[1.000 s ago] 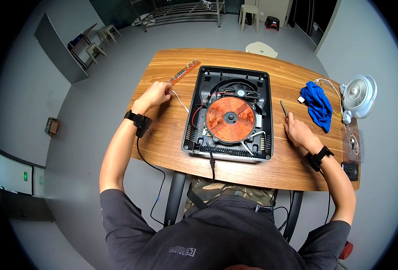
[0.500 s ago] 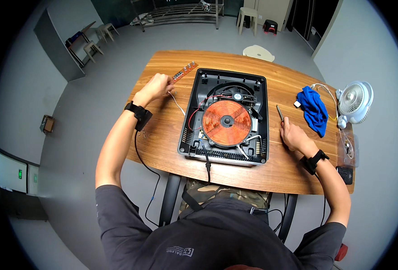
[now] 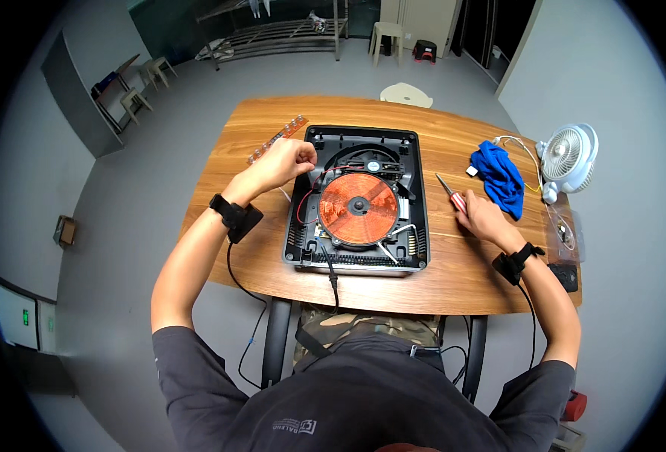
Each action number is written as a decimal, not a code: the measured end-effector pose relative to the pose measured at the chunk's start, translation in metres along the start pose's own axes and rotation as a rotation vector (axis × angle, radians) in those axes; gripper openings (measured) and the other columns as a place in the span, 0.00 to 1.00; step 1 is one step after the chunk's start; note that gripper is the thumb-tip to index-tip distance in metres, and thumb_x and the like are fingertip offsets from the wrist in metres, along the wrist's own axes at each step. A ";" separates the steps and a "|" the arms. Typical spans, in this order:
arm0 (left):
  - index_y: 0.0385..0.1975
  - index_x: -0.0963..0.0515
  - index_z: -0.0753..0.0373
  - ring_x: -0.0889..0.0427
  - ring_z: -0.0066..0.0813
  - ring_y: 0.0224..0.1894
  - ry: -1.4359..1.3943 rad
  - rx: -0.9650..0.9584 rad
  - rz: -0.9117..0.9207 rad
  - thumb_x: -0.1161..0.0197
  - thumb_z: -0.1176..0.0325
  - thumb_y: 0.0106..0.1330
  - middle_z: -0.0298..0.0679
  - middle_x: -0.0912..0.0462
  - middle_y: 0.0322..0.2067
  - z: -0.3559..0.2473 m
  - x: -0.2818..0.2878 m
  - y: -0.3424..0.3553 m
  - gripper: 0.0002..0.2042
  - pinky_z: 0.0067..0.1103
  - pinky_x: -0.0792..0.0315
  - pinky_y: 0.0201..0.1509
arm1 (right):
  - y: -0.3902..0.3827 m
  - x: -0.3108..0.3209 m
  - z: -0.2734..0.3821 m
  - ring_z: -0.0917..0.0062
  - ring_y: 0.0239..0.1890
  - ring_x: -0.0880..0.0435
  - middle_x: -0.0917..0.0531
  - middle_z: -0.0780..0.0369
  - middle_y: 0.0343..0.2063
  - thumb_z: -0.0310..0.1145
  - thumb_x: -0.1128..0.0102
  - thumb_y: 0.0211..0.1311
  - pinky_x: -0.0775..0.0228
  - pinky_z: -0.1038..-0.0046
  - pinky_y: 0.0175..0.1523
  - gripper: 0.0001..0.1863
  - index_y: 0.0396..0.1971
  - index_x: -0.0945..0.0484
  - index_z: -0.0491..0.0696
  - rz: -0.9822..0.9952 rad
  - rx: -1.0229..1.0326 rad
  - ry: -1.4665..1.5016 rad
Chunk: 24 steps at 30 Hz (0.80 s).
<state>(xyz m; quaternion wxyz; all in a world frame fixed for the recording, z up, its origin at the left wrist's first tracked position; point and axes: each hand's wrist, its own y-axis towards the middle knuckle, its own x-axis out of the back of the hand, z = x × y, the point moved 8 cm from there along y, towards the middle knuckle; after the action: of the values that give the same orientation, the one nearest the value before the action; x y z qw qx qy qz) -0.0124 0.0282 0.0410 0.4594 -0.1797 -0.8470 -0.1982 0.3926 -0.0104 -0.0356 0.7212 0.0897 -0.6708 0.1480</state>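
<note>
An opened induction cooker lies on the table, its black housing [image 3: 294,241] showing a round copper coil [image 3: 340,207] inside. Over the housing's upper left edge is my left hand [image 3: 291,160], fingers pinched together; whatever is between them is too small to make out. Just beyond that hand rests a narrow circuit board strip [image 3: 297,122] with several round buttons. To the right of the cooker, my right hand [image 3: 483,216] grips a screwdriver [image 3: 458,201] with a red and white handle, its metal tip pointing away and left. A red wire [image 3: 299,209] loops beside the coil.
On the wooden table [image 3: 453,279], a blue cloth [image 3: 500,177] and a small white fan [image 3: 568,158] stand at the right. A clear plastic box [image 3: 570,233] and a black flat object [image 3: 564,276] sit along the right edge. A black power cord [image 3: 333,282] hangs over the front edge.
My left hand has moved from beside the circuit board strip rightward to the housing's edge, fingers now pinched above it. The screwdriver in my right hand shows more of its handle. The view has shifted slightly.
</note>
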 end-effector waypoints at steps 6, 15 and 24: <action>0.35 0.16 0.67 0.15 0.20 0.32 -0.179 0.117 -0.034 0.31 0.72 0.64 0.36 0.13 0.27 -0.020 0.006 0.008 0.05 0.21 0.21 0.39 | 0.005 0.068 0.010 0.55 0.42 0.18 0.18 0.51 0.39 0.32 0.41 0.68 0.26 0.61 0.47 0.12 0.47 0.25 0.42 -0.287 0.155 0.294; 0.37 0.15 0.68 0.14 0.19 0.32 -0.499 0.121 -0.006 0.32 0.70 0.67 0.37 0.12 0.29 -0.058 -0.004 0.011 0.07 0.18 0.21 0.39 | 0.006 0.119 0.096 0.66 0.47 0.15 0.15 0.56 0.45 0.32 0.35 0.64 0.24 0.68 0.53 0.20 0.56 0.22 0.45 -0.272 0.503 0.578; 0.37 0.15 0.68 0.14 0.18 0.32 -0.556 0.135 -0.029 0.33 0.71 0.68 0.36 0.12 0.30 -0.056 -0.014 0.014 0.06 0.17 0.19 0.38 | 0.011 0.105 0.113 0.63 0.45 0.15 0.16 0.58 0.43 0.34 0.34 0.63 0.23 0.65 0.50 0.20 0.54 0.22 0.49 -0.226 0.516 0.554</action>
<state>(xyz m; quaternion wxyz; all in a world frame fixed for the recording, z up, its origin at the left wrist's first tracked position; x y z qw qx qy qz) 0.0409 0.0106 0.0594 0.2175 -0.1840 -0.9542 -0.0909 0.2882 -0.0270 0.0775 0.8403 0.2980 -0.3776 0.2501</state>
